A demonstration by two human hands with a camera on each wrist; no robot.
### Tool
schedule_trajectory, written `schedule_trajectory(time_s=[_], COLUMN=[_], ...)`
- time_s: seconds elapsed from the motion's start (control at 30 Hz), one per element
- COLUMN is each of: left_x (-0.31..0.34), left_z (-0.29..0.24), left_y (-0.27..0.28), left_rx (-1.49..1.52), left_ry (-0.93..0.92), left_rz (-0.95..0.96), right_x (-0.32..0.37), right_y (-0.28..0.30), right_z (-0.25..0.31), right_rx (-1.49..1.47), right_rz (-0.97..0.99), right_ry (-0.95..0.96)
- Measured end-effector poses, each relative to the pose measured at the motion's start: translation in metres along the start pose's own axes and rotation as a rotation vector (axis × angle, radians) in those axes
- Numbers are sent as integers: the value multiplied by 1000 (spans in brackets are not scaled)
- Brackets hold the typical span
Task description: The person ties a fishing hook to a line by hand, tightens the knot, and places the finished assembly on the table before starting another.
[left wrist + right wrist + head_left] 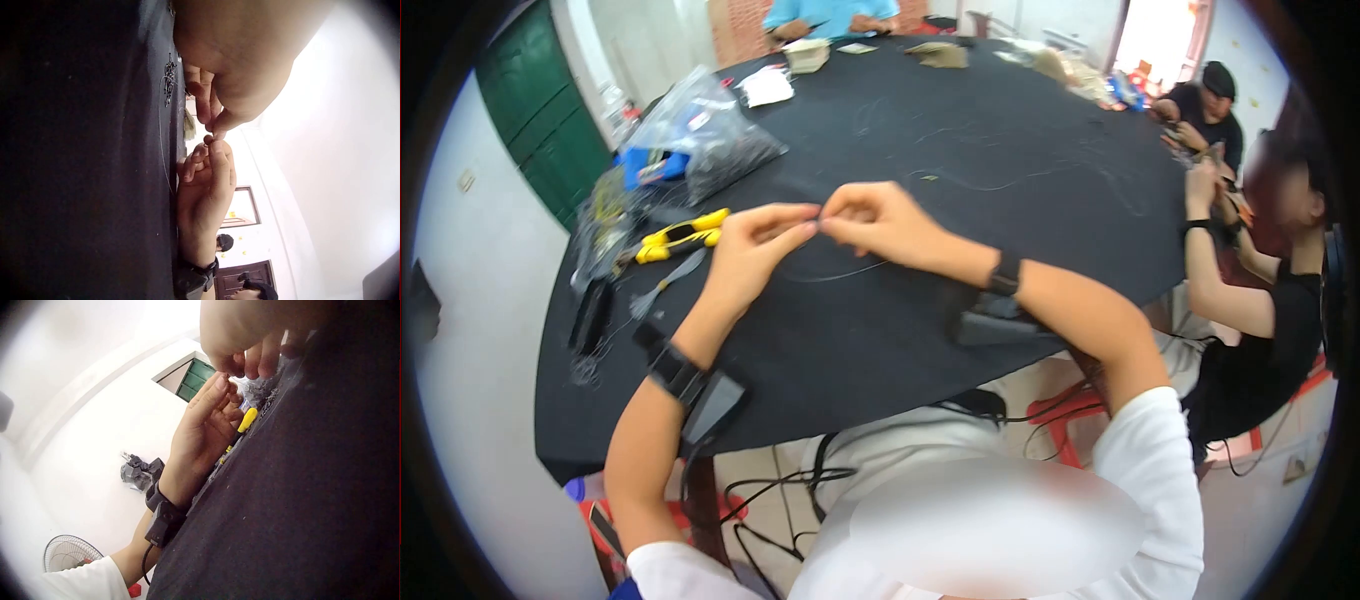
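Observation:
Both hands meet fingertip to fingertip above the black table. The left hand (745, 250) pinches with thumb and index finger, and the right hand (890, 225) faces it in a similar pinch. Between their tips is a tiny piece of thin line, mostly hidden by the fingers. A loose stretch of the thin line (840, 276) curves below the right hand. In the left wrist view the thin line (161, 137) runs across the cloth towards the right hand (206, 194). The right wrist view shows the thumb of the left hand (200, 437) against the right hand's fingertips.
Yellow-handled pliers (680, 238), a grey tasselled piece (668, 285) and a black case (590, 317) lie left of the hands. Behind them is a clear plastic bag (720, 135) with dark contents. More thin strands lie across the black cloth (1000, 240). People sit at the far side and right.

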State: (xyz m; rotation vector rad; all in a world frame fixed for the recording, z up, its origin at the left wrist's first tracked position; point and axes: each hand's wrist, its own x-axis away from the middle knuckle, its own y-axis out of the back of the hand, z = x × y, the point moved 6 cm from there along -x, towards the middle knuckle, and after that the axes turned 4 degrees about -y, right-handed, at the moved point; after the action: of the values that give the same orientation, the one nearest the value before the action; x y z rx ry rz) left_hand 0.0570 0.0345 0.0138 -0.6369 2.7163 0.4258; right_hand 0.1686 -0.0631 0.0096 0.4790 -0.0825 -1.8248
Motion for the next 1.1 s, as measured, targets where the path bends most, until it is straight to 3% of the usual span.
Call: schedule_trajectory(time_s=[0.53,0.67,0.73,0.8,0.83,0.93,1.07,1.1], left_x=[2,0,-1,0,-1,0,3,3], left_z=[-2,1,0,-10,-7,-11,-10,-16], left_y=[-1,-1,5,1,-2,0,21,21], left_rx=[-28,-11,-205,-149,-70,-176,-432,-455], left_ry=[23,-47,-117,-223,-167,-171,-196,-276], left_rz=[53,52,1,-28,26,-17,-268,-267], right_x=[1,1,1,1,2,1,-1,-1], right_y=[-1,-2,-1,-1,-1,0,0,0], right_z=[2,3,2,5,6,5,3,3], right_rx=[-21,13,37,58,24,6,22,30], right_rz=[38,23,24,11,22,14,-27,-19], right_ry=[-23,-11,9,53,34,34,7,-1])
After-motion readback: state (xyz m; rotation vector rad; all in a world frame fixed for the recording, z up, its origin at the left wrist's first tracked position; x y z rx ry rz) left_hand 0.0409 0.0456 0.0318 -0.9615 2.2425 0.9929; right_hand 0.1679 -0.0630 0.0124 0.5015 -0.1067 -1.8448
